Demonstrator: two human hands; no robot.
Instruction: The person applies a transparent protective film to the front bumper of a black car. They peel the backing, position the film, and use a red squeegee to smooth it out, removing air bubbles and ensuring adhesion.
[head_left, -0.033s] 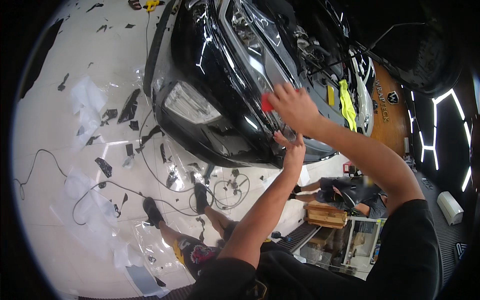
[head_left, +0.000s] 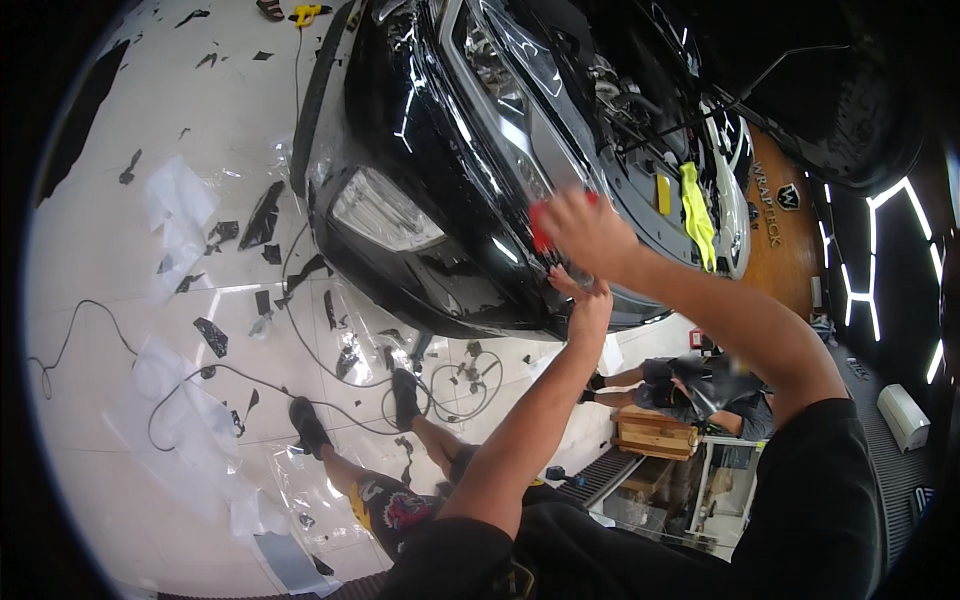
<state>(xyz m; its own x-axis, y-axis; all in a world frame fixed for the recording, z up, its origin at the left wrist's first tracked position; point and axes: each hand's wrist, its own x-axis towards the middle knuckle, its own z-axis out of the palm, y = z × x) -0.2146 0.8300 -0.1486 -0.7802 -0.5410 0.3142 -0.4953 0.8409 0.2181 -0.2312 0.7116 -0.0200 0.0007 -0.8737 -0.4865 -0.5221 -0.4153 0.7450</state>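
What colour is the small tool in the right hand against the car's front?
Red: the small tool in the right hand shows best in the head view, against the black car.

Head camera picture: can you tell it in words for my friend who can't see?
Two bare hands press on the shiny black car: the right hand holds a small red tool against it, the left hand just below. Black scraps and cables litter the white floor, and another person crouches nearby.

Black short sleeves, patterned shorts, black shoes [head_left: 305, 424], bare forearms.
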